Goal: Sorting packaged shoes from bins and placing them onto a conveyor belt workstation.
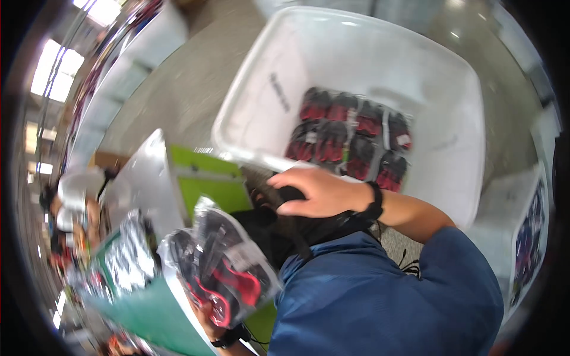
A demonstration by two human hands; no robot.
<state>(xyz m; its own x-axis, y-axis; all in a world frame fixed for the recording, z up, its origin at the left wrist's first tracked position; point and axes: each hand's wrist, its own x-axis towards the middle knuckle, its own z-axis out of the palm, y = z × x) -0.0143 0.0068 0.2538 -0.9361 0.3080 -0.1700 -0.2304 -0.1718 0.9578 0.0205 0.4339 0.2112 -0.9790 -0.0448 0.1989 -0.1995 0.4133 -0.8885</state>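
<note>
My left hand is closed on the lower edge of clear plastic bags holding black items with curved red parts; their exact kind I cannot make out. The bags are beside my body, over the edge of a green-topped table. My right hand is empty, its thumb and fingers apart, just in front of the near rim of a large white plastic bin. Inside that bin, similar bagged black-and-red items lie in rows on the bottom.
More clear bags lie on the green table at left, near an upright pale panel and a bright green panel. A person is at the far left. Another white bin with packed items stands at right.
</note>
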